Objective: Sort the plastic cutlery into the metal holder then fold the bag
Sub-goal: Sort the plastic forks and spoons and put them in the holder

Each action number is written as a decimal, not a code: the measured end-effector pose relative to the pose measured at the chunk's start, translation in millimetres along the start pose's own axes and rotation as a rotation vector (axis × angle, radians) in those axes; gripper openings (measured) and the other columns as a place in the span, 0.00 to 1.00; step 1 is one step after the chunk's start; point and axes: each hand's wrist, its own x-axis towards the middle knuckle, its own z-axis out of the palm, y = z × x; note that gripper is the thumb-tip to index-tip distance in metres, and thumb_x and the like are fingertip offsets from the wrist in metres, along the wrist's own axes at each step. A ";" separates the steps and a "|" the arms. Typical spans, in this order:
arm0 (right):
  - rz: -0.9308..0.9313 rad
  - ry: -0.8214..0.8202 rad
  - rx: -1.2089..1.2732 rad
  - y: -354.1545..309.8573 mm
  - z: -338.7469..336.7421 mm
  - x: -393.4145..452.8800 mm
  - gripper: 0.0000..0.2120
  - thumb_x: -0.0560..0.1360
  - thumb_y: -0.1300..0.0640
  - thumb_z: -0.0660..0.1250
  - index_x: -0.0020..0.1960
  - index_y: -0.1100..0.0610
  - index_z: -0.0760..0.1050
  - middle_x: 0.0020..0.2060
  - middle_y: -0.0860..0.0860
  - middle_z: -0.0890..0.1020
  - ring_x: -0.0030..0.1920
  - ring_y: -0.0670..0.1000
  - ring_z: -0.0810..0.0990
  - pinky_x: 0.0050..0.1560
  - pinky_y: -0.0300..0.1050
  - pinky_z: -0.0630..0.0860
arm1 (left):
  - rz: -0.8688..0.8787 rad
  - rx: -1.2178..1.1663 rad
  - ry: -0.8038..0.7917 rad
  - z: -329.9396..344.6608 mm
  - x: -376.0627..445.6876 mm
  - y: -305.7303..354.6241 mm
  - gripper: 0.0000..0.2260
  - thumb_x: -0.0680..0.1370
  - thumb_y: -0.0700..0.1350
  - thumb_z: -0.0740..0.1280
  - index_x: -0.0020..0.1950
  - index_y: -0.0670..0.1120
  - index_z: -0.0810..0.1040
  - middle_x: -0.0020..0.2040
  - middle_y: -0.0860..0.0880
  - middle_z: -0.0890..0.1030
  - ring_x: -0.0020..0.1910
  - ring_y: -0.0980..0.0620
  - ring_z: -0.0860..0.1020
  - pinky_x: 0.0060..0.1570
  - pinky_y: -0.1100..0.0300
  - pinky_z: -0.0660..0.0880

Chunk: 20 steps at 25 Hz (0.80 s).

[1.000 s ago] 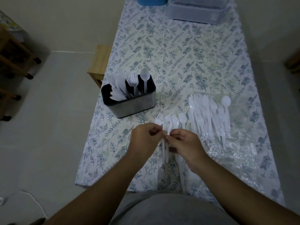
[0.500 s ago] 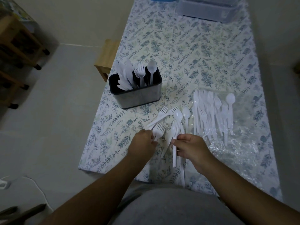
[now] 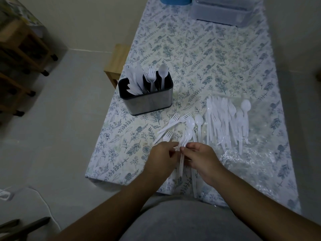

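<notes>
White plastic spoons (image 3: pixel 186 136) are pinched by their handles between the fingertips of both hands near the tablecloth's near edge. The left hand (image 3: pixel 162 158) curls closed on the bundle from the left, and the right hand (image 3: pixel 202 158) closes on it from the right, thumbs almost touching. Just beyond the hands, a few loose forks (image 3: pixel 173 121) and two spoons (image 3: pixel 198 121) lie on the floral tablecloth (image 3: pixel 199 58). A larger heap of cutlery (image 3: pixel 225 122) rests on the clear plastic bag (image 3: pixel 251 153), which is spread flat and crinkled toward the right edge. The metal holder (image 3: pixel 147 101) stands close to the left edge, beyond the hands; knives fill its left compartment, forks stand in the middle one, and a spoon stands in the right one. A clear lidded box (image 3: pixel 224 11) sits at the far edge, with a blue object (image 3: pixel 173 0) beside it.
</notes>
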 end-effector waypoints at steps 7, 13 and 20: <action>0.029 -0.096 -0.025 3.4 -4.9 -1.4 0.16 0.70 0.61 0.79 0.56 0.62 0.82 0.48 0.58 0.88 0.50 0.56 0.88 0.58 0.55 0.83 | -0.314 -0.498 -0.191 -11.6 1.1 -2.2 0.10 0.80 0.38 0.67 0.60 0.43 0.82 0.43 0.48 0.84 0.38 0.56 0.81 0.44 0.63 0.81; 0.013 -0.007 -0.046 1.0 -7.9 -4.4 0.11 0.70 0.63 0.79 0.50 0.59 0.82 0.45 0.55 0.88 0.45 0.53 0.88 0.47 0.48 0.84 | -0.164 0.181 0.051 -11.2 8.9 -32.6 0.07 0.78 0.44 0.71 0.54 0.46 0.79 0.48 0.49 0.80 0.42 0.56 0.78 0.39 0.67 0.74; 0.006 0.019 0.002 2.0 -10.9 -6.4 0.09 0.72 0.63 0.78 0.49 0.57 0.81 0.45 0.55 0.87 0.46 0.52 0.88 0.44 0.45 0.84 | -0.095 0.322 0.001 -6.7 10.5 -38.3 0.09 0.81 0.41 0.64 0.60 0.43 0.78 0.48 0.45 0.83 0.41 0.51 0.79 0.38 0.64 0.76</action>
